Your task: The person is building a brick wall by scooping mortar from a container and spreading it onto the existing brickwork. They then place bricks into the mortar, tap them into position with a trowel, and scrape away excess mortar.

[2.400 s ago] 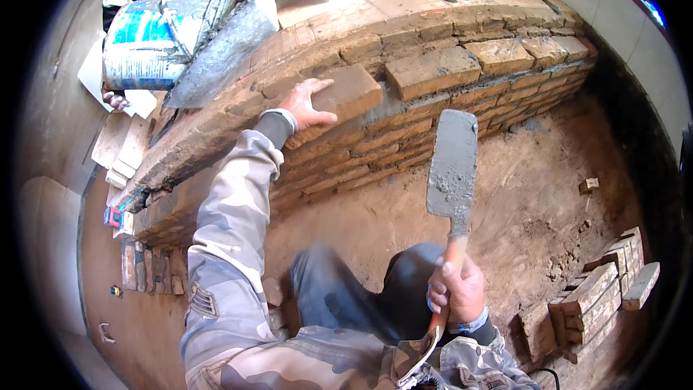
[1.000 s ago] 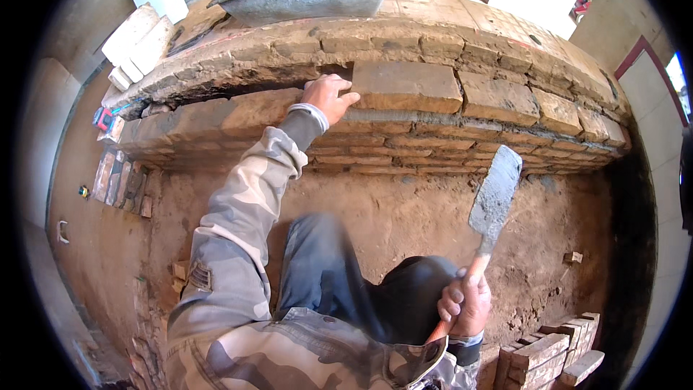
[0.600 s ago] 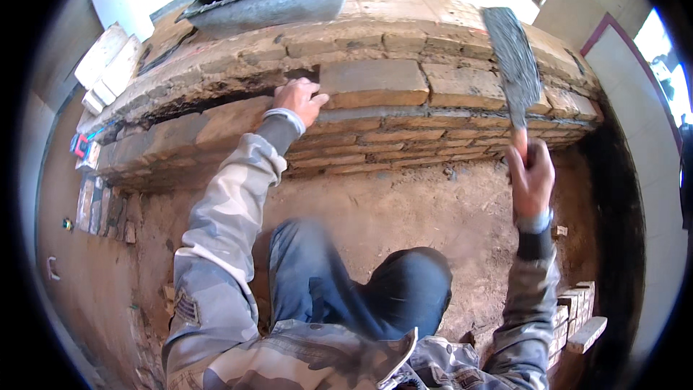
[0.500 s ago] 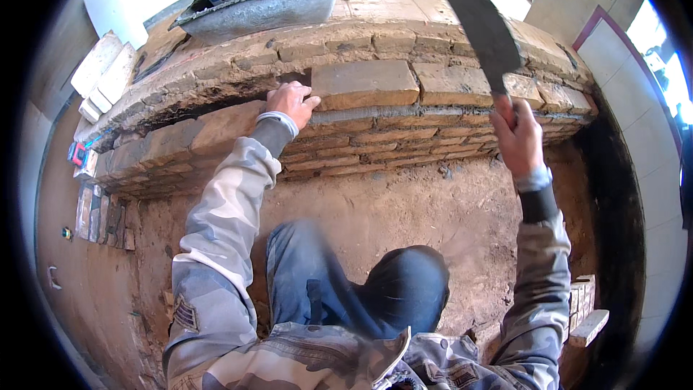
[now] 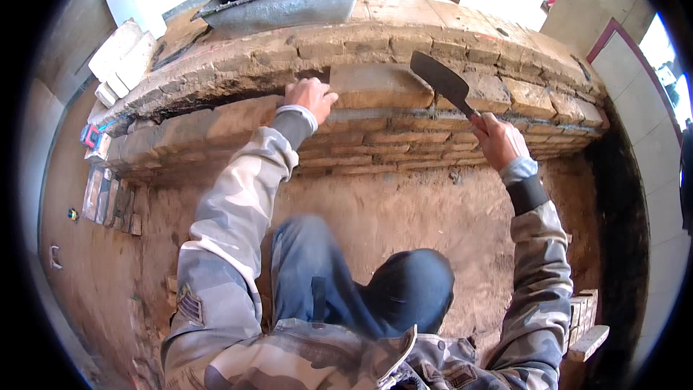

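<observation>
A long brick wall (image 5: pixel 375 153) is running from side to side in front of me, and a gray tub (image 5: pixel 285 16) is sitting up behind it. My left arm (image 5: pixel 238 224) is reaching forward, with the wrist lying low by the wall's top edge, and my right arm (image 5: pixel 538 245) is pointing up and bending in a little at the wrist. Between my two hands, a big brown brick (image 5: pixel 372 88) is lying flat on top of the wall, with its long side going left to right along the wall. It is lying just to the right of my left hand (image 5: pixel 310 97), which is the nearer one, and up and left of my right hand (image 5: pixel 499 141). My right hand is wrapping tight around the handle of a trowel (image 5: pixel 442 83), and the dark blade is slanting up and left over the brick's right end. I can't tell if it is touching. My left hand is curling halfway at the brick's left end, and I can't see if it is gripping anything.
</observation>
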Demonstrator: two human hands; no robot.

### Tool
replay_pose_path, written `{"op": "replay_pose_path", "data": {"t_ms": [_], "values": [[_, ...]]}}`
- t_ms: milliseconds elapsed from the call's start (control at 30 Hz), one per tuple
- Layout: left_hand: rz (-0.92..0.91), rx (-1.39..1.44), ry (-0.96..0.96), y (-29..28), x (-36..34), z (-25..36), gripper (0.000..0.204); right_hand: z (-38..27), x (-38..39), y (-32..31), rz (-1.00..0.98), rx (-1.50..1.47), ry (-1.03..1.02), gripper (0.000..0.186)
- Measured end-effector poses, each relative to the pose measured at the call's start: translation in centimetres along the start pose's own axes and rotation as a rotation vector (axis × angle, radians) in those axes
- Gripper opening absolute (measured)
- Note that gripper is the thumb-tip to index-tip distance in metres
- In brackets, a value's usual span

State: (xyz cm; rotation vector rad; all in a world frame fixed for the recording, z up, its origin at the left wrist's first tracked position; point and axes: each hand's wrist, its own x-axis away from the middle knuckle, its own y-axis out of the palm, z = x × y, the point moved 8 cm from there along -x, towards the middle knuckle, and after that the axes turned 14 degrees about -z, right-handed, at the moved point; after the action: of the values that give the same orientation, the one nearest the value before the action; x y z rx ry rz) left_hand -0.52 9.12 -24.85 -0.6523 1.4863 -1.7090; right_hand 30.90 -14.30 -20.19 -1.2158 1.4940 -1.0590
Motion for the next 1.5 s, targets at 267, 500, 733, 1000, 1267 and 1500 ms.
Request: {"op": "replay_pose_path", "data": {"t_ms": [267,500,733,1000,1267,1500], "values": [[0.001,-0.020,-0.034,0.2,0.5,0.2,0.034,-0.4,0.2,-0.6,0.014,-0.056,0.048,0.017],[0.035,-0.031,0.001,0.1,0.3,0.3,0.038,-2.0,-0.7,1.2,-0.069,-0.011,0.030,0.022],[-0.013,-0.010,0.010,-0.1,0.6,0.8,0.035,-4.2,-1.2,0.9,-0.052,-0.082,-0.018,0.022],[-0.041,-0.028,-0.032,0.0,0.7,0.7,0.037,-5.8,-3.0,1.3,-0.055,0.040,-0.026,0.017],[0.007,-0.065,-0.029,0.1,0.7,0.9,0.036,-4.3,-2.3,1.5,-0.080,0.009,0.030,0.019],[0.009,-0.075,-0.037,0.0,0.9,1.2,0.036,-3.8,-0.5,0.9,0.104,-0.221,0.003,0.022]]}}
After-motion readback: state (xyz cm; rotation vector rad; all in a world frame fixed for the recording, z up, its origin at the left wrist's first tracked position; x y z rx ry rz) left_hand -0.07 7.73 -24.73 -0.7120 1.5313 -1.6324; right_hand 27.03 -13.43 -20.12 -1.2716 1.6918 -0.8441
